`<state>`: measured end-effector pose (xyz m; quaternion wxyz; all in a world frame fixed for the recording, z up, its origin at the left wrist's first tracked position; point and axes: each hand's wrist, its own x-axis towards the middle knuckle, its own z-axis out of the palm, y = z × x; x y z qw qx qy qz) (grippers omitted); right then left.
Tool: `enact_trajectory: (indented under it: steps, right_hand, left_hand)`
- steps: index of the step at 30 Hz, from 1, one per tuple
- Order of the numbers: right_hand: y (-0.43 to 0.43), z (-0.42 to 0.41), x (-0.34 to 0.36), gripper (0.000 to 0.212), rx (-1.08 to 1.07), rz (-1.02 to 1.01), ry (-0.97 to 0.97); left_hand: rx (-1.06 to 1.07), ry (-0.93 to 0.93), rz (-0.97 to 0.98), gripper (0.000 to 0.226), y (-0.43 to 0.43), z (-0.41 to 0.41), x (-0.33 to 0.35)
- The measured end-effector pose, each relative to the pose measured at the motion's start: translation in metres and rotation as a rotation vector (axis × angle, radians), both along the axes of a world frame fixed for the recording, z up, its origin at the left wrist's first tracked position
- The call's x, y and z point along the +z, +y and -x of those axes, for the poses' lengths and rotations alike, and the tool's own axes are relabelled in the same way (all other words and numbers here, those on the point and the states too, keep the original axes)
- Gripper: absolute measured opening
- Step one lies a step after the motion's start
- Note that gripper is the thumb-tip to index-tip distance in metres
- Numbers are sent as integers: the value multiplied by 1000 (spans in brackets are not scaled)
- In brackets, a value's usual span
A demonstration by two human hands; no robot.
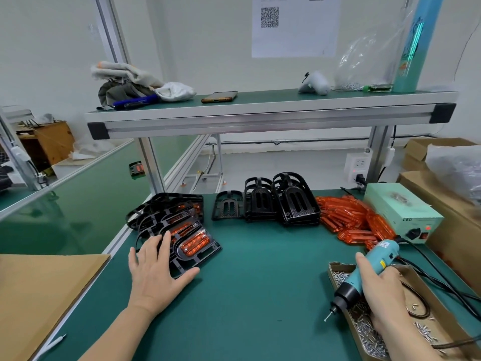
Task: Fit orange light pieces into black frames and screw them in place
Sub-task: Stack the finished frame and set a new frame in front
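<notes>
My left hand point(156, 269) lies flat with straight fingers on the near edge of a black frame with an orange light piece point(194, 243) fitted in it. That frame tops a spread pile of finished frames point(166, 214) at the left. My right hand point(382, 285) grips a teal electric screwdriver point(364, 274), its bit pointing down-left with a screw on the tip, above a cardboard tray of screws point(364, 332). Empty black frames point(281, 204) stand stacked at the back centre. Loose orange light pieces point(348, 220) are heaped to their right.
A pale green power box point(398, 209) sits at the back right, with cables point(442, 277) running along the right side. Cardboard boxes point(447, 204) stand at the right edge, a cardboard sheet point(39, 295) at the left. An overhead shelf point(260, 113) carries a phone, cloths and bags.
</notes>
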<state>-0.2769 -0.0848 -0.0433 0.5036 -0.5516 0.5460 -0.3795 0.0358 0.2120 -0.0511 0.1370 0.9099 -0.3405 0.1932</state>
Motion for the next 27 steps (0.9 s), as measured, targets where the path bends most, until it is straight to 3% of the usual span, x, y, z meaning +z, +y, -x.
enact_trajectory:
  steps: [13, 18, 24, 27]
  right_hand:
    - [0, 1, -2, 51, -13, 6, 16]
    - [2, 2, 0, 51, 2, 1, 2]
    - [7, 2, 5, 51, 9, -18, -8]
    - [9, 0, 6, 57, 12, -30, 0]
  left_hand:
    - [-73, -87, 148, 86, -11, 0, 9]
    - [-123, -164, 212, 65, -44, -7, 33]
    - [-189, -130, 83, 31, -102, -31, 58]
    - [-189, -18, -103, 39, -131, -45, 60]
